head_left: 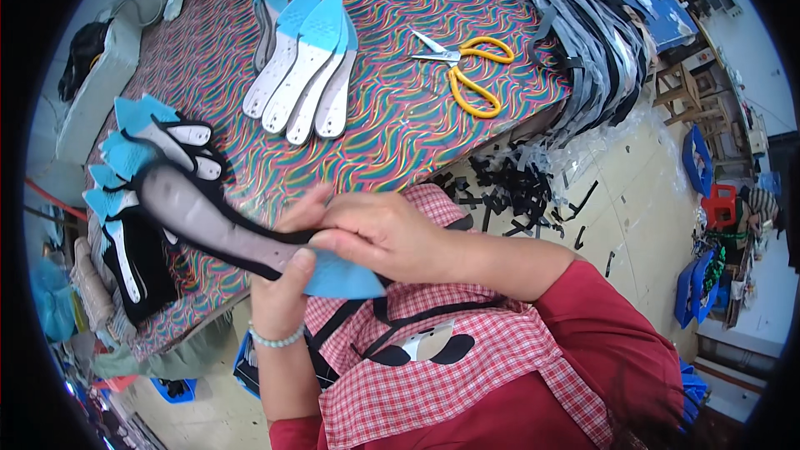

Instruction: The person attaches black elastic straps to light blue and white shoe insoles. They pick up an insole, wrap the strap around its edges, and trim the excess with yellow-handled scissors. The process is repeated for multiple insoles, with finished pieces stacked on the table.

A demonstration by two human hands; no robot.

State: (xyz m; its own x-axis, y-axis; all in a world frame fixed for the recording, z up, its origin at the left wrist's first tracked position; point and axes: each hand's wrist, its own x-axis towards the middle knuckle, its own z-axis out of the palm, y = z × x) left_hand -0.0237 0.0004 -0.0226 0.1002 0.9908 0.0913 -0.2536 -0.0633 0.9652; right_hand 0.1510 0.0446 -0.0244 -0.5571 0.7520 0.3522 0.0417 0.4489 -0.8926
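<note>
An insole [204, 221] with a greyish sole, black edging and a blue pointed toe is held in front of me, its heel toward the left. My left hand [277, 304], wearing a beaded bracelet, grips it near the toe with the thumb on top. My right hand [387, 233] is closed at the edge by the blue toe, thumb pressed down on the black edging strip. The fingertips beneath the insole are partly hidden. A black strip hangs below the toe, over my checked apron [467, 392].
White-and-blue insoles [304, 87] lie fanned on the patterned tablecloth [392, 133]. Yellow-handled scissors [457, 58] lie open to their right. Black-edged insoles [179, 137] are piled at the left. Long dark strips [596, 33] drape over the right corner; black scraps [521, 187] litter the floor.
</note>
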